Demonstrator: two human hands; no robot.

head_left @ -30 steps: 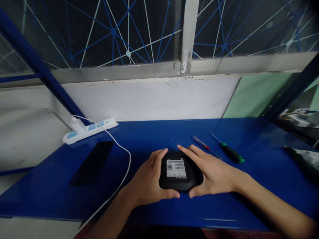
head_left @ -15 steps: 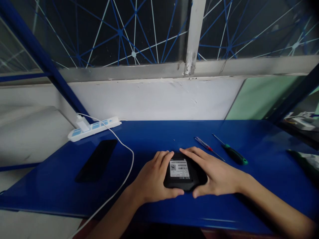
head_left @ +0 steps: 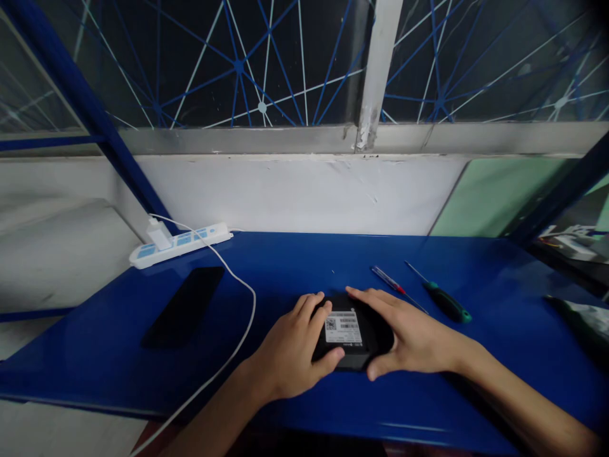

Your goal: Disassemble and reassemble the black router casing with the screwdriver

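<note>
A black device with a white printed label (head_left: pixel 344 328) and a QR code faces up on the blue table. My left hand (head_left: pixel 292 346) wraps its left side, the thumb on the near left edge and the fingers along the far left edge. Round the right side curls my right hand (head_left: pixel 409 333), its thumb at the near corner and fingers over the far edge. Beyond the right hand lie a screwdriver with a clear and red handle (head_left: pixel 391 279) and one with a dark green handle (head_left: pixel 447 301). The device's underside is hidden.
At the left lies a black phone-like slab (head_left: pixel 184 306). Behind it is a white power strip (head_left: pixel 183 243) with a plugged-in charger (head_left: pixel 159 233). A white cable (head_left: pixel 252 304) runs from there across the blue table (head_left: pixel 304 260) to the near edge. A white wall stands behind.
The left thumb has lifted from the near edge up onto the device's corner, and the left fingers have shifted slightly. The right hand keeps its hold. The view has tilted slightly.
</note>
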